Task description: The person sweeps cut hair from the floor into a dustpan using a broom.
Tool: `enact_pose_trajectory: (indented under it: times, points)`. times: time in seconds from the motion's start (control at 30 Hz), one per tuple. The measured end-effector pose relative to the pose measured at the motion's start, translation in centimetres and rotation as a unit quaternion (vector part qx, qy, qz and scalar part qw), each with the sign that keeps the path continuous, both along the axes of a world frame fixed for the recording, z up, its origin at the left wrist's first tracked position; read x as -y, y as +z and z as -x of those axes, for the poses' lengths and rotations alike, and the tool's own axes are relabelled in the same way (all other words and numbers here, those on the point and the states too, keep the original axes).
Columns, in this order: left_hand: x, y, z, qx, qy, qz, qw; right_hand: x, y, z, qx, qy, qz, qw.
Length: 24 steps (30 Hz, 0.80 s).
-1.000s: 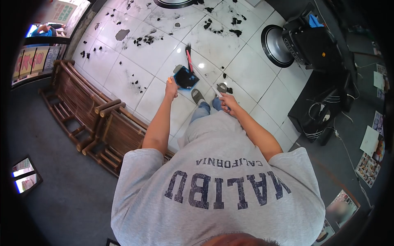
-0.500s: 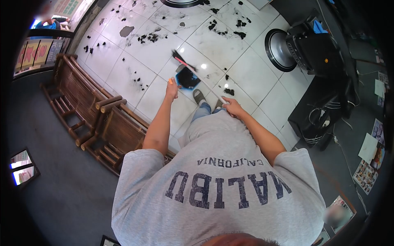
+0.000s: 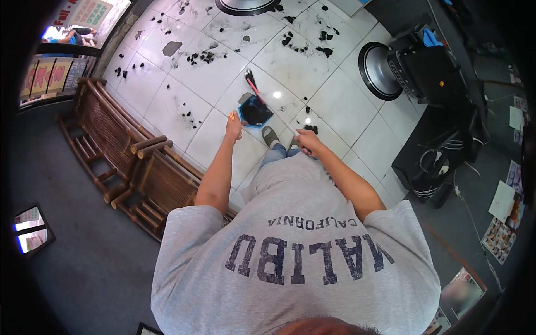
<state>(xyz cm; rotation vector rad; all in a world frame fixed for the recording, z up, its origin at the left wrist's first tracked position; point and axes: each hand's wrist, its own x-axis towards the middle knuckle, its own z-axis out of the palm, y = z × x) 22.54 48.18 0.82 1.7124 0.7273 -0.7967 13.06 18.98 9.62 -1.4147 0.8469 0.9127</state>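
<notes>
Left hand [image 3: 234, 128] tight around dustpan [image 3: 254, 125] (dark debris [image 3: 255, 115] inside), right hand [image 3: 310, 142] tight around broom [image 3: 253, 85].

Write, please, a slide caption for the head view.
Right hand on a broom, left hand holding a blue dustpan, dark hair clumps scattered across white tiles.

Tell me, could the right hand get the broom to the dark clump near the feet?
Probably yes: the right hand grips the broom, and nothing bulky seems to stand on the tiles between its bristles and the dark clump.
</notes>
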Motion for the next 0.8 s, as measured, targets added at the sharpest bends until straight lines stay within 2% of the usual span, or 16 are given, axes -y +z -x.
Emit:
enact_pose_trajectory:
  times: [0.13, 0.23, 0.43, 0.53, 0.63, 0.8]
  points:
    - [0.1, 0.1, -0.2, -0.005, 0.006, -0.011, 1.0, 2.0, 2.0, 0.6, 0.033, 0.051, 0.043, 0.997]
    - [-0.5, 0.0, -0.3, -0.03, 0.004, 0.01, 0.999, 3.6, 3.6, 1.4, 0.027, 0.021, 0.06, 0.998]
    - [-0.6, 0.6, 1.1, -0.038, 0.023, 0.021, 0.999, 5.4, 1.8, -0.6, -0.044, -0.042, 0.016, 0.998]
    - [-0.7, 0.9, 2.4, -0.043, 0.044, -0.003, 0.998, 5.7, 0.1, -0.9, -0.022, -0.042, 0.029, 0.998]
    - [-1.0, 1.3, 4.3, -0.044, 0.072, -0.008, 0.996, 9.0, 0.9, -0.2, 0.006, -0.031, 0.02, 0.999]
    - [-0.8, 2.4, 6.1, -0.04, 0.112, 0.008, 0.993, 13.0, 4.0, 0.6, 0.044, 0.045, 0.093, 0.994]
